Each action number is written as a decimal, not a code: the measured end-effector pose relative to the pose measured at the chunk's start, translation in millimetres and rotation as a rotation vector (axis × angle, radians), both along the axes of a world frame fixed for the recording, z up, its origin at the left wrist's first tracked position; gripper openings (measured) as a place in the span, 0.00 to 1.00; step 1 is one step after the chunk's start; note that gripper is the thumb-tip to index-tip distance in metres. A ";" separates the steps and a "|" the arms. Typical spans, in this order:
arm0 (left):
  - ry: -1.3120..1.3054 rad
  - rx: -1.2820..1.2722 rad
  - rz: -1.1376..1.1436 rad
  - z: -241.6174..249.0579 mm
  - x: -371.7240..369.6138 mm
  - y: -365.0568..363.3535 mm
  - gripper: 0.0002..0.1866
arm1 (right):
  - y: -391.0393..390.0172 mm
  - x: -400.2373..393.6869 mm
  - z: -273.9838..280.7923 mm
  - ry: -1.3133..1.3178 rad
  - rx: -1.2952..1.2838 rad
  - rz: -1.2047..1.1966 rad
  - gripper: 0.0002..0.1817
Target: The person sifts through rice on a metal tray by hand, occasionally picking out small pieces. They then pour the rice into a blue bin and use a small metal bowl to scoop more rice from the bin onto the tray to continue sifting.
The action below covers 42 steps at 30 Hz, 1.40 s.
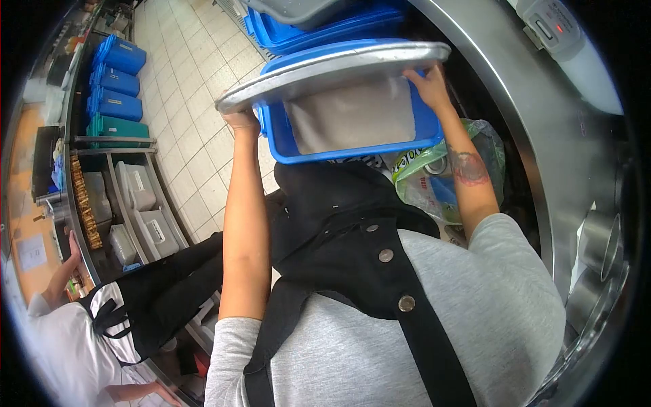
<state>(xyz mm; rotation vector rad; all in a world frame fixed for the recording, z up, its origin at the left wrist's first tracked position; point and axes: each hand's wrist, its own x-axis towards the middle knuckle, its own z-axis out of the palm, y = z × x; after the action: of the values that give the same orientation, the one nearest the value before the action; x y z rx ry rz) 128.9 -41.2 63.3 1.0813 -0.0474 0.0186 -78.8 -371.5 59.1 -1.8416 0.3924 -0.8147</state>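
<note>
Both my hands hold a large metal tray [325, 76], tilted so that mostly its rim and underside show. My left hand [242, 121] is closed round its left end. At the right end, my right hand [428, 87] grips the rim with the thumb on the near side. Below and behind the tray is a blue plastic bin [285, 152], its near wall close to my apron. Inside the bin lies a smooth, pale greyish-white mass [352, 119]. The tray hides the far part of the bin and the fingers of my left hand.
Blue lids [291, 42] and a grey container are stacked behind the bin. A plastic bag [485, 146] with a can is by my right forearm. A steel counter [502, 81] curves along the right. At left, a co-worker [102, 319] stands by shelves with blue bins [115, 81].
</note>
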 end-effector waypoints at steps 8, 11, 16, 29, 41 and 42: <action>0.210 0.010 -0.085 -20.2 -35.6 12.3 0.17 | 11.7 -87.5 -35.9 0.207 -0.018 -0.025 0.24; 0.174 -0.002 -0.218 -13.8 -62.7 26.5 0.18 | 16.2 -108.3 -22.4 0.155 -0.095 0.024 0.20; 0.113 0.043 -0.297 4.5 -102.4 37.8 0.24 | 42.2 -111.4 14.0 0.120 0.027 0.078 0.19; -0.122 0.047 0.007 3.9 -114.8 35.7 0.16 | 55.2 -107.2 64.3 0.201 -0.060 -0.018 0.18; -0.244 -0.352 -0.495 65.8 -113.5 60.3 0.14 | 51.4 -115.3 72.2 -0.260 0.150 0.163 0.14; -0.243 -0.351 -0.497 81.3 -117.5 55.0 0.14 | 50.1 -117.5 79.3 -0.261 0.151 0.160 0.14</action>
<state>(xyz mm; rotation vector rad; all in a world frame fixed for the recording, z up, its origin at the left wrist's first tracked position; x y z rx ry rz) 11.4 13.8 144.6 0.6890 -0.5128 -0.2803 -196.4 -321.4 138.3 -1.5804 0.1343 -0.8760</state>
